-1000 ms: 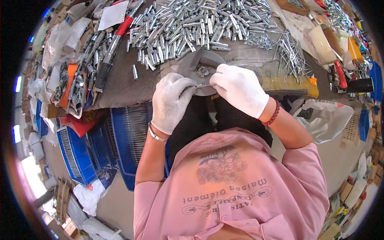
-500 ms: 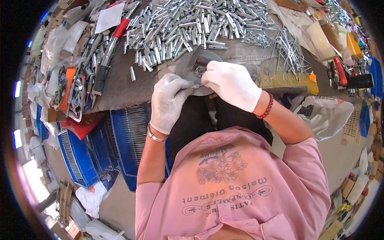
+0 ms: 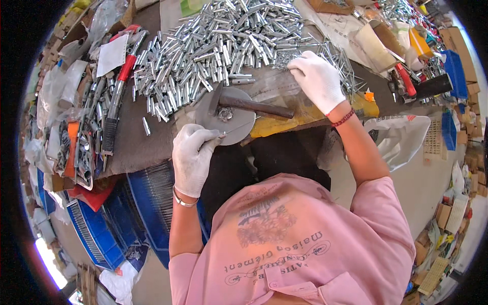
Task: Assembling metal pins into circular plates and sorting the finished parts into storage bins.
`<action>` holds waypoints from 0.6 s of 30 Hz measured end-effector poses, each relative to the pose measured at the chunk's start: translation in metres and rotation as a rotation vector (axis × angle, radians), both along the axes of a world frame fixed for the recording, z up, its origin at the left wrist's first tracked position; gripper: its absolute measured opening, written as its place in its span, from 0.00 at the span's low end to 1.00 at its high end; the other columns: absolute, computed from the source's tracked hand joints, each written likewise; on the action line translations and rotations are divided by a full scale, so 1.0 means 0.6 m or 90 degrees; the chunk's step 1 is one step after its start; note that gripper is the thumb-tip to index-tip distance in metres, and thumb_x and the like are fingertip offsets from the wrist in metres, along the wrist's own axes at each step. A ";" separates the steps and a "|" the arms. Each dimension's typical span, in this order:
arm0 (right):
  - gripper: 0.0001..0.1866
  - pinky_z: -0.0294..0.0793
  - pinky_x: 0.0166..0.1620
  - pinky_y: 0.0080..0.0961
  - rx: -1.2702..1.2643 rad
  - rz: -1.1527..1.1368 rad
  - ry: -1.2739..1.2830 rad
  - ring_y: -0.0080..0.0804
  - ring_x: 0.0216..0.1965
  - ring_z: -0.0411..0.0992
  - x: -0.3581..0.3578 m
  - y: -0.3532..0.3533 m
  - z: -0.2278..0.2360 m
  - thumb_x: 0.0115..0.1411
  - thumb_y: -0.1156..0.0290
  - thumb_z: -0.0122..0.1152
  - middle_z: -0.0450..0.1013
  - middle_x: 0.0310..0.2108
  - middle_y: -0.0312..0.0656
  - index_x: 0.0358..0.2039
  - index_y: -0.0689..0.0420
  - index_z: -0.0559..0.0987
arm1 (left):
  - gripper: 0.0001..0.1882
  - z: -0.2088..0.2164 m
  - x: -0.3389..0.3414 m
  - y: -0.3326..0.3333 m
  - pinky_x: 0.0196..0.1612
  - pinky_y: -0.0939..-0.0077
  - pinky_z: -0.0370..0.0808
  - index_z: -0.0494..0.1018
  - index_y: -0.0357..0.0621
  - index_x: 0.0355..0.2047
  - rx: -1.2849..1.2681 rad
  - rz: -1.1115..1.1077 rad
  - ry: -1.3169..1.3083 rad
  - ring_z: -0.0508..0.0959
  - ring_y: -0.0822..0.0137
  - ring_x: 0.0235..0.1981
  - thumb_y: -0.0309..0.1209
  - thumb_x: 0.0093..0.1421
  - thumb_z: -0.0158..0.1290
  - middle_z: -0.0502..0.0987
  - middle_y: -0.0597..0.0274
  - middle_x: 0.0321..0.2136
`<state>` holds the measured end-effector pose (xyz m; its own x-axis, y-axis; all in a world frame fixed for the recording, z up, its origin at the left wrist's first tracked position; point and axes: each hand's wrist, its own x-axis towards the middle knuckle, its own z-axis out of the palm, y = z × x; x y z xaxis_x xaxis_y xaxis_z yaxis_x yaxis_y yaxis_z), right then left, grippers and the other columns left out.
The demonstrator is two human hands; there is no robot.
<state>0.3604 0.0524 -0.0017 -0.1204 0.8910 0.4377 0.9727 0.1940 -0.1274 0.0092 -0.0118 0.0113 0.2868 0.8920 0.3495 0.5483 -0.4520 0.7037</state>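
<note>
Both my hands wear white gloves. My left hand (image 3: pixel 193 155) pinches a thin metal pin at the near edge of a round steel disc (image 3: pixel 211 119) on the bench. A hammer (image 3: pixel 254 105) with a dark wooden handle lies across that disc, untouched. My right hand (image 3: pixel 317 79) has reached out to the far right and rests on a loose bundle of thin metal pins (image 3: pixel 345 66), fingers curled down on them. Just beyond lies a big heap of short silver tubes (image 3: pixel 218 46).
Pliers with red and black handles (image 3: pixel 119 96) lie at the left among scrap metal parts. Blue crates (image 3: pixel 147 213) stand below the bench's left side. Cardboard, a blue bin (image 3: pixel 457 71) and tools crowd the far right. A white bag (image 3: pixel 401 137) hangs at the right.
My hands were together over the disc. The right hand has let go, left the hammer on the disc and moved right to the pins. The left hand drew back with a pin.
</note>
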 end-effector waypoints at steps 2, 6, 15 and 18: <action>0.05 0.81 0.41 0.37 -0.022 0.012 -0.021 0.42 0.39 0.81 -0.003 0.016 -0.011 0.64 0.66 0.64 0.79 0.36 0.37 0.35 0.47 0.87 | 0.08 -0.002 0.000 0.002 0.40 0.62 0.76 0.85 0.43 0.32 0.000 -0.003 -0.017 0.81 0.53 0.35 0.20 0.52 0.69 0.80 0.56 0.31; 0.06 0.81 0.41 0.38 -0.111 0.009 -0.082 0.42 0.39 0.81 -0.013 0.040 -0.013 0.64 0.68 0.62 0.79 0.37 0.38 0.33 0.49 0.86 | 0.07 -0.006 0.000 0.006 0.39 0.62 0.76 0.85 0.43 0.32 0.011 -0.023 -0.026 0.81 0.54 0.35 0.20 0.52 0.70 0.80 0.57 0.30; 0.07 0.81 0.43 0.42 -0.181 0.064 -0.072 0.46 0.39 0.81 -0.022 0.037 0.020 0.63 0.69 0.59 0.79 0.36 0.41 0.31 0.52 0.84 | 0.07 -0.009 -0.001 0.003 0.39 0.62 0.76 0.84 0.43 0.31 0.022 -0.015 -0.038 0.80 0.54 0.34 0.21 0.52 0.70 0.79 0.57 0.29; 0.07 0.82 0.42 0.42 -0.181 0.061 -0.124 0.46 0.38 0.82 -0.020 0.045 0.008 0.64 0.69 0.59 0.80 0.36 0.41 0.31 0.52 0.84 | 0.08 -0.008 -0.003 0.003 0.39 0.62 0.76 0.84 0.44 0.32 0.017 -0.019 -0.032 0.80 0.54 0.34 0.21 0.52 0.70 0.79 0.57 0.29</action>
<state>0.3482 0.0793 0.0029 -0.2666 0.9542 0.1353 0.9630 0.2696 -0.0040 0.0076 -0.0099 0.0066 0.2951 0.8733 0.3876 0.4985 -0.4868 0.7173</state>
